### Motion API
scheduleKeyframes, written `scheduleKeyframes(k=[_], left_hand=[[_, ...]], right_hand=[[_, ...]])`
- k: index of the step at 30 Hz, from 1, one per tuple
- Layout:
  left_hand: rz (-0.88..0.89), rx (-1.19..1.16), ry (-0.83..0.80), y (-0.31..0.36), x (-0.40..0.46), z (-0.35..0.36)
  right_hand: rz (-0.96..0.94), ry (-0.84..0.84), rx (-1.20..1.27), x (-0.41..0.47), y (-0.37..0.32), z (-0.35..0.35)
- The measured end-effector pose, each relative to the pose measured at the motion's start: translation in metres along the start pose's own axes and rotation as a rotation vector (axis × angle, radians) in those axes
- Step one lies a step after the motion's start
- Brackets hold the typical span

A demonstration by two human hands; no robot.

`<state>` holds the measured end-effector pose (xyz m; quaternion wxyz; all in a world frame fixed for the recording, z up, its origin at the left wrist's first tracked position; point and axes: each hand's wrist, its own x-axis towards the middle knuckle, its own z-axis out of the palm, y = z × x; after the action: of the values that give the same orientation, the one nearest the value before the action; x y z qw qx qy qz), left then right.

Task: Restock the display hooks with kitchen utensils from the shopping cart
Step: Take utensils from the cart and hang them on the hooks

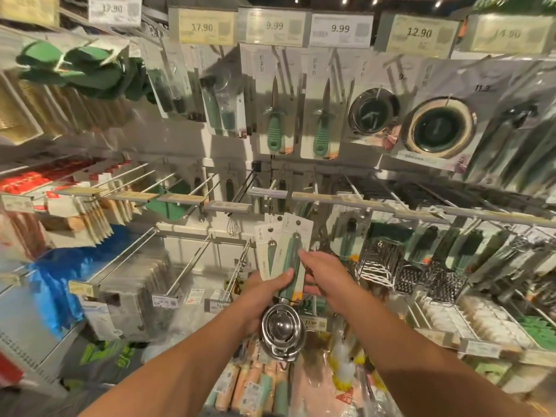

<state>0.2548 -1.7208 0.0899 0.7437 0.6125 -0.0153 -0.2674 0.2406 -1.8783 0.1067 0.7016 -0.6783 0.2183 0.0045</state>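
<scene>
My left hand (264, 291) grips a bunch of carded green-handled steel scoops (281, 329) by their handles, bowls down, cards (282, 248) up. My right hand (323, 273) holds the front card's right edge, forefinger on the green handle. The bunch sits below a row of display hooks (237, 191) in the middle of the rack, several of them bare. Under my arms the shopping cart (255, 386) holds more packaged utensils with green and peach handles.
Price tags run along the top rail (273, 25). Carded oyster knives (275, 115) and round sink strainers (439, 127) hang above. Steel graters (433, 278) hang at right, packaged goods (90, 224) and blue bags (57, 281) at left. Lower hooks (192, 260) jut toward me.
</scene>
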Motion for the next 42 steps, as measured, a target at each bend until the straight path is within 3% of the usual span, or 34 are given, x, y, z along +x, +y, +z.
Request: scheduleKeyframes(k=[11,31,42], left_hand=[[-0.016,0.003,-0.007,0.003,-0.004,0.001],[-0.006,-0.038,0.097,0.007,0.009,-0.011],[-0.072,0.021,0.097,0.003,0.021,-0.004]], right_hand=[[-0.029,-0.026,0.057,-0.013,0.003,-0.004],[-0.21,0.19,-0.034,0.005,-0.009,-0.018],[-0.167,0.309,-0.117,0.016,-0.035,-0.015]])
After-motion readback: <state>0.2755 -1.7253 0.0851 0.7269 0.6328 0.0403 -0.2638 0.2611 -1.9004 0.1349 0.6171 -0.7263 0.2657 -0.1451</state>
